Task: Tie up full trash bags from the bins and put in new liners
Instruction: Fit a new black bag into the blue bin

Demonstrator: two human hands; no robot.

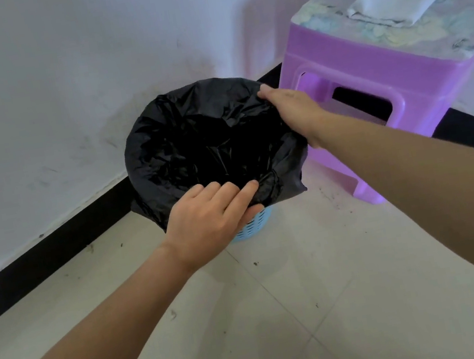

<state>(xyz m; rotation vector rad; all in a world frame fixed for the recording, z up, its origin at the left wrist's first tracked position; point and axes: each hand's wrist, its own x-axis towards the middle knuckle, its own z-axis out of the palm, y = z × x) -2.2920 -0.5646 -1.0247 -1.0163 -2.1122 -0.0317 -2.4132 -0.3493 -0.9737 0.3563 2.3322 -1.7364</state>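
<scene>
Fingers [233, 191] of the left hand [205, 220] pinch the near edge of the black bag [178, 139]. Right hand [292, 107] grips its far right edge. The bag sits in the blue bin [250, 228] by the wall [56, 84], beside the purple stool [368, 72]. Its open mouth lies between the 2 hands, so neither is nearer

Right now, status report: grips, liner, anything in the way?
Left grip pinches black liner at near rim. Right grip holds far rim. Liner draped over blue bin. Purple stool close on the right.
</scene>
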